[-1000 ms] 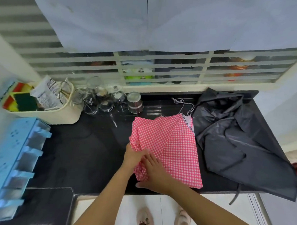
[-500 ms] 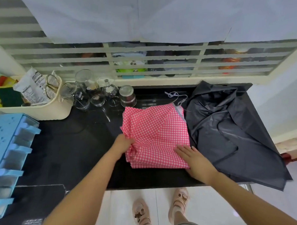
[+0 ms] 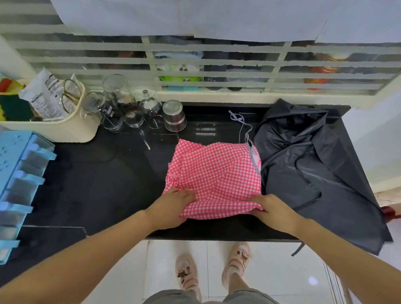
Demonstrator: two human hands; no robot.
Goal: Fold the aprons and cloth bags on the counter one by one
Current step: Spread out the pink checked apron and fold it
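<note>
Folding now: pink-and-white checked cloth [image 3: 216, 177], mid-frame on the black worktop [image 3: 101, 182]
Left hand [image 3: 174, 208]: fingers curled, pinching the near-left corner
Right hand [image 3: 275, 212]: pinching the near-right corner
Tip: imo lift both corners evenly and line the edges up
</note>
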